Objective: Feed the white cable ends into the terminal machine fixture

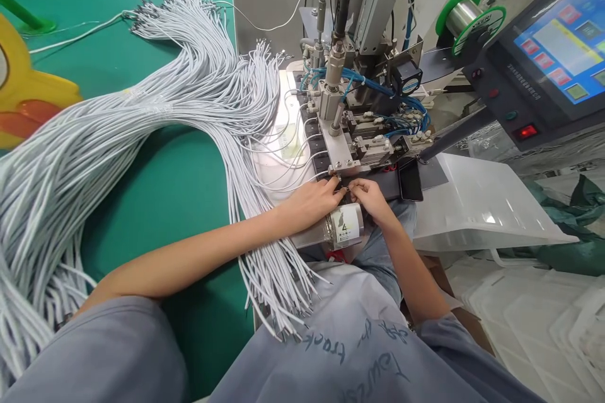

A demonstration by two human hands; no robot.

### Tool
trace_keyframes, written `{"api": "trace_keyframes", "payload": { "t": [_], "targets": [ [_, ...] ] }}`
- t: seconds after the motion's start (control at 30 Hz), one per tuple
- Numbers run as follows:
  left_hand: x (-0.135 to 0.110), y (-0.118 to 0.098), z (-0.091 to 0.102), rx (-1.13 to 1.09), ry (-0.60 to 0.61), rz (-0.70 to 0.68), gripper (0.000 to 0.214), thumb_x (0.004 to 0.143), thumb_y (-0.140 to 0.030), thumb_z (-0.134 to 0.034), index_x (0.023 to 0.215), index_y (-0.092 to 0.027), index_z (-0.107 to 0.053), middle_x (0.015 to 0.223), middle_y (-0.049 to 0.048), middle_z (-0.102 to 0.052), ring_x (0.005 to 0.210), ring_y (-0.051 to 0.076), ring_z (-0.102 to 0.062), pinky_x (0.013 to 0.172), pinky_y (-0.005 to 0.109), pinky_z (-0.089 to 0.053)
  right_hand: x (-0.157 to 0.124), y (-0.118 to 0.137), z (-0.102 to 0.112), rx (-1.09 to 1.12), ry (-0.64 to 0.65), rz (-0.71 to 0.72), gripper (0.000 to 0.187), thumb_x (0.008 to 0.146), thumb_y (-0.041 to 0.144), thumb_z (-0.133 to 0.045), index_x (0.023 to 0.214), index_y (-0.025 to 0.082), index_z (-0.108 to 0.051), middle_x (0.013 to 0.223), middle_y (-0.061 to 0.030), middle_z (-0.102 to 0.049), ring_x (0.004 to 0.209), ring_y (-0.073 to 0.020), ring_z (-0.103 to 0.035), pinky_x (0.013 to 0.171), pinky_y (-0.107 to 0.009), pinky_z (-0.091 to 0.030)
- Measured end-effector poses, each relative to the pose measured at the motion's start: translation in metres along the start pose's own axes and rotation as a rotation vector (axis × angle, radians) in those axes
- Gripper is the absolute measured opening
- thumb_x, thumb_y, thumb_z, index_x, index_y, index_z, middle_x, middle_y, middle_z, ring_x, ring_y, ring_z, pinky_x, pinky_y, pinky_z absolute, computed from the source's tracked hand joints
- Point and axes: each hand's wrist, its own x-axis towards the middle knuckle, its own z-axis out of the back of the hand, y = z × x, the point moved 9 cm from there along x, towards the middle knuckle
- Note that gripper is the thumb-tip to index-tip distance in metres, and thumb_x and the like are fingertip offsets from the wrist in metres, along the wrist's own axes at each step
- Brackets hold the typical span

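Note:
My left hand [314,203] reaches to the front of the benchtop machine [340,151], its thumb and index finger closed close together at the lower edge of the metal fixture. What sits between them is too small to make out. Just right of it, my right hand [371,198] pinches with thumb and fingertips at something tiny, nearly touching the left fingertips. White cables [288,186] run from the machine's row of black slots to a large bundle of cables [161,104] on the left. My left forearm lies across the lower cable ends.
A roll with a printed label [346,227] sits just below my hands. A green mat [189,201] covers the bench. Right of the machine are a solder wire spool [467,17], a touchscreen panel [562,44] and a translucent plastic sheet [491,208]. A yellow toy-like object [33,75] stands left.

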Motion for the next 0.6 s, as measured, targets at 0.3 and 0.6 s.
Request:
{"api": "trace_keyframes", "payload": {
  "t": [0.3,0.6],
  "targets": [
    [-0.006,0.014,-0.001,-0.069,0.065,0.122,0.017,0.077,-0.002,-0.049,0.071,-0.012,-0.062,0.076,0.0085,-0.060,0.058,0.017,-0.058,0.046,0.027,-0.029,-0.014,0.021,0.023,-0.200,-0.213,0.213,0.026,0.077,0.036,-0.049,0.058,0.019,-0.044,0.052,0.0051,-0.038,0.051,-0.0094,-0.035,0.048,-0.023,-0.029],
    [-0.005,0.042,0.003,-0.032,0.106,0.325,0.022,0.083,-0.006,-0.043,0.090,-0.010,-0.064,0.080,0.0132,-0.063,0.069,0.022,-0.062,0.051,0.027,-0.030,-0.102,0.045,-0.080,-0.385,0.026,0.387,0.011,0.082,0.022,-0.053,0.087,0.019,-0.062,0.079,-0.0034,-0.067,0.065,-0.0143,-0.058,0.063,-0.026,-0.044]
  ]
}}
